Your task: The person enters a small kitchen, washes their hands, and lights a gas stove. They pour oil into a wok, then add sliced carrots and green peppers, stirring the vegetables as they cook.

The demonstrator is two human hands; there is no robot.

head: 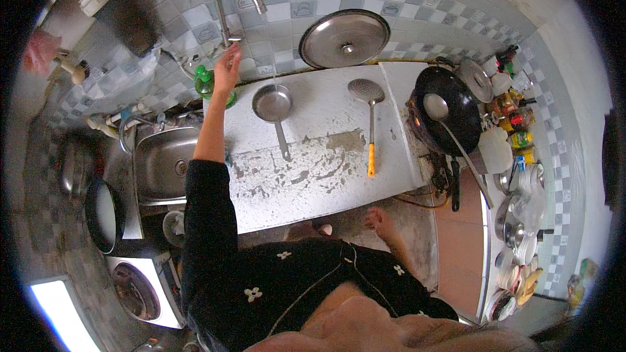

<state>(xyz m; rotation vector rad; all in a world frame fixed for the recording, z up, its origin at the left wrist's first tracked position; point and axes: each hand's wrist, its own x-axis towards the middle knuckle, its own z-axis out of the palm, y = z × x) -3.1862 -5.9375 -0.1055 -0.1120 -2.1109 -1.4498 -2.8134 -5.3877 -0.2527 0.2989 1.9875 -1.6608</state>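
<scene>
My left hand (228, 68) is raised at the tiled wall, its fingertips close to the lever at the base of a curved metal faucet (222, 10); whether they touch cannot be told. Just beside and behind that hand stands a green plastic bottle (204, 82). My right hand (379, 222) hangs below the counter's front edge, fingers loosely bent, holding nothing. On the worn white counter (254, 215) lie a small metal ladle (272, 102) and a skimmer with a yellow handle (367, 92). A round metal lid (344, 39) leans against the wall.
At right, a black wok (459, 127) with a long-handled metal ladle (436, 106) in it sits over a visible flame. Bottles and bowls (523, 249) line the far right counter. To the left are a steel sink (164, 164), a frying pan (103, 216) and a washing machine (168, 298).
</scene>
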